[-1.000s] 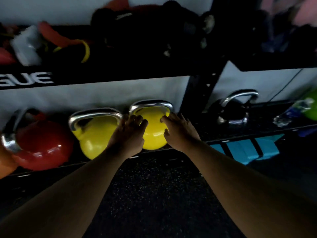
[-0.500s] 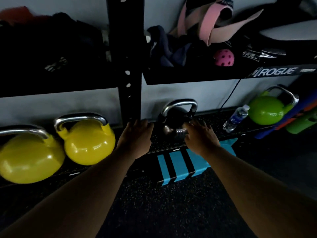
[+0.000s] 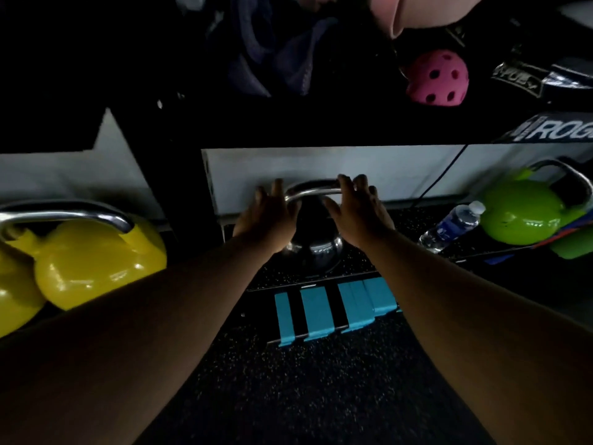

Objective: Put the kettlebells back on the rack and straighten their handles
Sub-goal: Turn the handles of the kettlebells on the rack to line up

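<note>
A black kettlebell (image 3: 316, 248) with a steel handle stands on the lower rack shelf (image 3: 394, 226), just right of the black upright post. My left hand (image 3: 268, 216) cups the handle's left corner and my right hand (image 3: 359, 213) cups its right corner; on both, the fingers reach over the bar and the thumbs sit inside the loop. Two yellow kettlebells (image 3: 96, 264) stand on the shelf to the left, handles upright. At the far right a green kettlebell (image 3: 519, 213) lies tilted, its handle pointing right.
A water bottle (image 3: 449, 226) lies on the shelf between the black and green kettlebells. Blue and black blocks (image 3: 321, 309) stick out under the shelf onto the speckled floor. The upper shelf holds a pink holed ball (image 3: 436, 78), bands and dark fabric.
My view and both hands shifted right from the yellow kettlebell to the black one. Half a second ago the hands were near its base; now they have risen onto its handle.
</note>
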Tool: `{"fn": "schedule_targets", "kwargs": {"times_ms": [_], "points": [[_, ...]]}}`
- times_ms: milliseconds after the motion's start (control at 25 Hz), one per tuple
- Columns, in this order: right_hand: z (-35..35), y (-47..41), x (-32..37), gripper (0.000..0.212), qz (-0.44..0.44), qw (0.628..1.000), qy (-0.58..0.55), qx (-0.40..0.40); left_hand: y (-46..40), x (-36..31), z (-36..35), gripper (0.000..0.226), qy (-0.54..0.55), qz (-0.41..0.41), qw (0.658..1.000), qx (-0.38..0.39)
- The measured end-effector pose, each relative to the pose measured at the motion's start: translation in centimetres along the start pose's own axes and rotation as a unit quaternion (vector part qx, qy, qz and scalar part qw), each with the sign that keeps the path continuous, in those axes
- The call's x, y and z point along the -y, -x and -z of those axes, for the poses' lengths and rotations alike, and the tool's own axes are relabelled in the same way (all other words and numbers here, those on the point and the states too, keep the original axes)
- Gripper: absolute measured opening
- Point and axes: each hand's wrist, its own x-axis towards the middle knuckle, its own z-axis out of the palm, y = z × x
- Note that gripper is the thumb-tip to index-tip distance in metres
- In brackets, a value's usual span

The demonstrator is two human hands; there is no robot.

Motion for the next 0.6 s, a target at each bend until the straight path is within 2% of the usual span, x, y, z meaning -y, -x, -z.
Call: {"fn": "schedule_targets", "kwargs": {"times_ms": [160,320,400,480,520,600], "points": [[-1.6,-1.8,-1.4,0.055,0.004,0.999,-0.034,-0.011,-2.1,-2.2,-2.8,0.051,0.065,0.053,0.996,-0.022],[-2.1,-2.6,-3.1,0.053,0.026,0.992,-0.121,0.026,-2.8,-3.1,-5.4,0.045,-0.031,0.051,0.998,-0.03],[-1.7,-3.1,-3.5,0.052,0.023,0.984,-0.169,0.054,-2.9,-4.6,-5.9,0.046,0.051,0.123,0.991,-0.028],[-1.3,-3.2,-3.4,0.05,0.009,0.981,-0.182,0.061,-3.2,-5.4,-5.6,0.052,0.186,0.193,0.963,-0.035],[-1.1,-3.1,-3.2,0.049,0.0,0.982,-0.182,0.056,-3.4,-5.4,-5.1,0.059,0.24,0.2,0.949,-0.041],[-1.2,-2.4,-3.3,0.052,-0.013,0.985,-0.169,0.036,-3.6,-4.5,-5.1,0.068,0.281,0.189,0.94,-0.046]]}}
